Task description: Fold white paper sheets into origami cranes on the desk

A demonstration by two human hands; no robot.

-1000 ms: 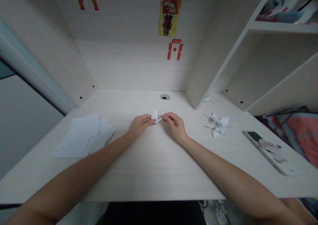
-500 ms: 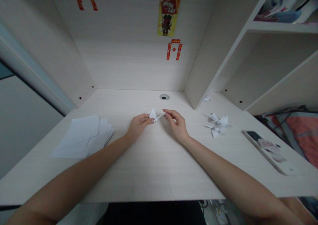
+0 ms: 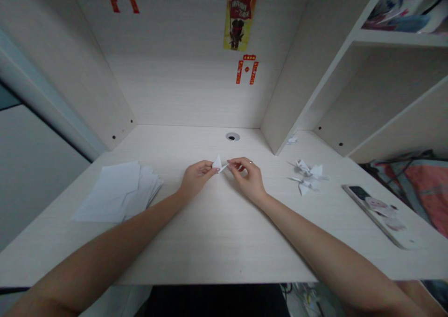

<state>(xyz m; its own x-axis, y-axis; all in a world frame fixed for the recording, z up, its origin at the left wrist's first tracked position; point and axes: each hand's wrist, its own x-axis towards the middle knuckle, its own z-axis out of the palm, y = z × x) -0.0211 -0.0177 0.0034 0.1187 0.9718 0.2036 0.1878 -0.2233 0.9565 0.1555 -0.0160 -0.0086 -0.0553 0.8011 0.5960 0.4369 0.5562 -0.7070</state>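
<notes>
Between my two hands is a small folded white paper piece with a pointed flap standing up and a thin tip reaching right. My left hand pinches its left side between thumb and fingers. The thumb and index finger of my right hand are closed on the thin tip at the right; a ring shows on one finger. The part of the paper under my fingertips is hidden. Right of my right hand, several folded white paper cranes lie in a cluster on the desk.
A stack of white paper sheets lies at the left of the desk. A phone rests at the right. Behind the hands is a round cable hole. An upright divider panel stands at the back right, near red fabric.
My right hand's fingertips have moved slightly left and closed on the thin paper tip. The left hand keeps its pinch. The whole view has shifted a little.
</notes>
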